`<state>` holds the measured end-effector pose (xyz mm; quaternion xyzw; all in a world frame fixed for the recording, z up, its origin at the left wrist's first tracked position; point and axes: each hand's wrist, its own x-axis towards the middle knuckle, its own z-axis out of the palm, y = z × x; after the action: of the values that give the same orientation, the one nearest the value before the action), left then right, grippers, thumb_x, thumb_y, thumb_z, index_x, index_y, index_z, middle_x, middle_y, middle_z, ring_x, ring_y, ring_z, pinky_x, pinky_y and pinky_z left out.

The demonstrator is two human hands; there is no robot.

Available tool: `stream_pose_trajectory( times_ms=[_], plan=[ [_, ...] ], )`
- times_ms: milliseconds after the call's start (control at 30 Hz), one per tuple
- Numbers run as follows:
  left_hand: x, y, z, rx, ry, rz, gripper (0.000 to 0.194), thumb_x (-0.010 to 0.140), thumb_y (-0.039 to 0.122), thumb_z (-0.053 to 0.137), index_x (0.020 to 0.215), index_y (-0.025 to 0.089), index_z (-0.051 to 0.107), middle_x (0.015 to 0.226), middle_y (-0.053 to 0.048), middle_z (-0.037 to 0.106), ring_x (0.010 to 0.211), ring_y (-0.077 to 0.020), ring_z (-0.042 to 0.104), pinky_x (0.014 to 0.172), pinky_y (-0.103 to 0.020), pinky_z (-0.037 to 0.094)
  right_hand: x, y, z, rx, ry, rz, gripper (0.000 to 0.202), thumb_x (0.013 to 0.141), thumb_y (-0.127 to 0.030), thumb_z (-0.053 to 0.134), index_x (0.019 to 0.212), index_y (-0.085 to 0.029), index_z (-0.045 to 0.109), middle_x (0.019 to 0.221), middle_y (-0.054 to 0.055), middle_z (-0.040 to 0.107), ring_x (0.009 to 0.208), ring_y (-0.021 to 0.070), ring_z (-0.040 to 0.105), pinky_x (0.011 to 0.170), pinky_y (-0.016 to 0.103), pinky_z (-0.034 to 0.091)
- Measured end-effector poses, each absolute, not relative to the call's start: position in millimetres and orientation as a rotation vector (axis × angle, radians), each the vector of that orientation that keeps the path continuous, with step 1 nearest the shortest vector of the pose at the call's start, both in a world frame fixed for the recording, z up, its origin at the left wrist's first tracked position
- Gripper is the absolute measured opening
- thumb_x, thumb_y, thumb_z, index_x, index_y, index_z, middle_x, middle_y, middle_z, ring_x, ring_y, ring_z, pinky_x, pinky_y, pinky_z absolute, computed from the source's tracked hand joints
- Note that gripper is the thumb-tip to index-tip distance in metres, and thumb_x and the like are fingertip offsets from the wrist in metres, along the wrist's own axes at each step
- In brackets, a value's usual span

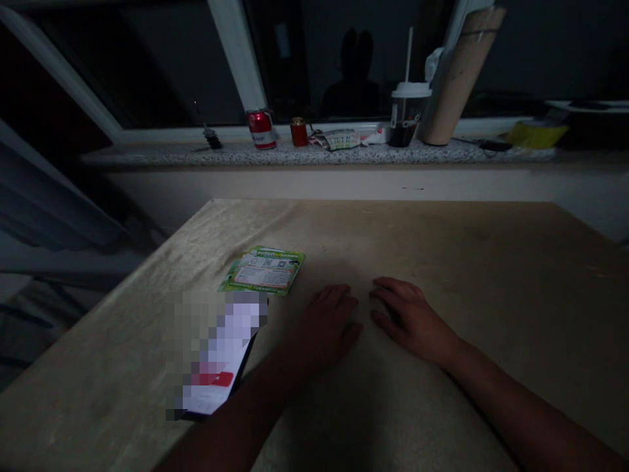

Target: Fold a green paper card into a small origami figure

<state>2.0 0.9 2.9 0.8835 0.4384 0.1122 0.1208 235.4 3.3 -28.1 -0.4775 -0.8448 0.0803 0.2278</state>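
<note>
- Table (457,242): spreads across the middle and bottom of the frame, with a pale, creased-looking top at left.
- Window (295,59): dark panes in pale frames run along the top; a dark outline shows in the centre pane.
- Sill (280,156): speckled stone, crossing the upper part of the frame below the window.
- Curtain (44,190): bluish folds at the left edge.
- Right hand (410,321): right of centre, palm down on the table, fingers slightly bent, thumb a little apart from them; it holds nothing.
- Left hand (327,321): just left of the right hand and apart from it, in shadow, palm down, fingers loosely spread; it grips nothing.
- Tube (459,85): leans against the window at upper right.
- Phone (221,354): lies at lower left, screen lit but blurred, beside the left forearm; whether they touch I cannot tell.
- Stack (265,270): green printed pieces, left of centre, just above the phone.
- Cup (411,108): lidded, with straw and dark drink, on the sill left of the tube.
- Can (261,129): red and white, on the sill, upper centre.
- Jar (299,131): small and red, right of the can.
</note>
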Motion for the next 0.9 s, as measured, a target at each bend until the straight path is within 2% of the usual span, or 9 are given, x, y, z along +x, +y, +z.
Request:
stream_pose_trajectory(
  times_ms=[633,900],
  plan=[
    [2.3,0.9,4.9,2.583,1.279,0.312,0.040,0.095,0.030,0.058,0.131,0.014,0.059,0.146,-0.016,0.053,0.136,-0.0318,0.048,0.115,-0.050,0.040,235.9,4.5,-27.5,-1.305,-2.318,0.224,0.034,0.095,-0.032,0.059,0.127,-0.020,0.065,0.137,0.016,0.062,0.128,0.0317,0.058,0.108,0.055,0.045],
    [3.5,-1.5,10.6,2.574,1.272,0.278,0.038,0.095,0.029,0.057,0.129,0.011,0.061,0.144,-0.018,0.054,0.134,-0.0336,0.049,0.114,-0.051,0.040,235.0,2.6,-27.0,-1.298,-2.325,0.207,0.033,0.096,-0.031,0.059,0.126,-0.018,0.066,0.137,0.018,0.062,0.128,0.0327,0.058,0.108,0.056,0.045]
  ],
)
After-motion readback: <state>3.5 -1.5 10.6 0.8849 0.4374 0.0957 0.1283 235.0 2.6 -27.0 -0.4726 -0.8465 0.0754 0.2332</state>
